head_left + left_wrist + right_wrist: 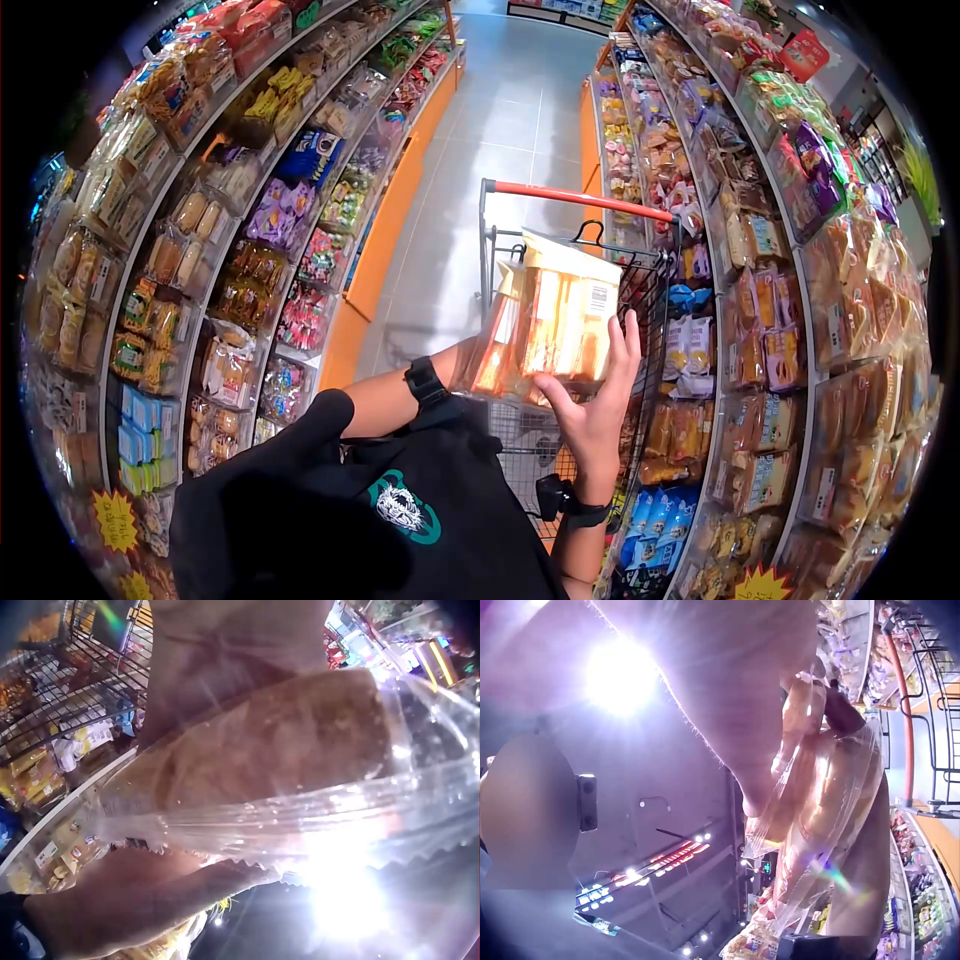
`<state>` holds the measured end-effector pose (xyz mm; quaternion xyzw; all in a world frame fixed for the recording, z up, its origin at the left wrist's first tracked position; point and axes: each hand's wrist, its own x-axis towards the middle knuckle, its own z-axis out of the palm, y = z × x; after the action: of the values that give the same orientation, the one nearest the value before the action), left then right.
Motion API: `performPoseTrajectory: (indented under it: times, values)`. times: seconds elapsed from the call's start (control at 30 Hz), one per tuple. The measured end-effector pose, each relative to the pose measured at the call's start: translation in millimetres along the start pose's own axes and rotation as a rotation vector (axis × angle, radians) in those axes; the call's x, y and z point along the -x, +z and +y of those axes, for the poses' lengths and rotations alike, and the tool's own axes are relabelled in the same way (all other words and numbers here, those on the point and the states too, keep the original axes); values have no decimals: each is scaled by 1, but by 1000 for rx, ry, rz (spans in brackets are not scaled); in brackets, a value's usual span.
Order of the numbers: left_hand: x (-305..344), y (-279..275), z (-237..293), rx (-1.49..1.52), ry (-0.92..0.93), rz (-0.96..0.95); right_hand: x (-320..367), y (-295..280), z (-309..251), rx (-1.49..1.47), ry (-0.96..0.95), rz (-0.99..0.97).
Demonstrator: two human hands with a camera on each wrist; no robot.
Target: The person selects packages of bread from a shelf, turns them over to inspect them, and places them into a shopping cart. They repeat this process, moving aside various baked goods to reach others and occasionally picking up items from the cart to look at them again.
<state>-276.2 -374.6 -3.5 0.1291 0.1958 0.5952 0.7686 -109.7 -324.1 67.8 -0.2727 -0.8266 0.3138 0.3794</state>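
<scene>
Cataloguing from a distance, I entered the following. Item one: a front pack (570,325) of long bread pieces, clear-wrapped, with a white label (599,299), held up tilted before the shopping cart's red handle (585,200). Item two: a second pack (493,345), just left of it and partly behind. Right hand (597,400): thumb against the front pack's lower edge, fingers nearly straight and spread along its right side. Left hand (225,664): palm side by the wrapping; fingers hidden, so I could not tell their grip. Surroundings: stocked shelves with an orange base (395,215). Step in hand, as I judged it: handling the packs together, labels outward. The next move, I reckoned, called for even support from below, the loose film being likely to slip.
</scene>
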Motion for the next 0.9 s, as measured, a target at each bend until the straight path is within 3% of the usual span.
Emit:
performPoseTrajectory:
  times: [0.37,0.47,0.57,0.9]
  values:
    - [27,-9,6,27,102,113,-10,15,-5,6,-90,-122]
    - [33,-4,10,-203,155,142,-14,19,-6,-25,-94,-157]
    - [34,-26,7,-25,120,65,-14,25,-5,-28,-95,-177]
    - [38,-15,6,-43,127,190,-9,28,5,-78,-132,-165]
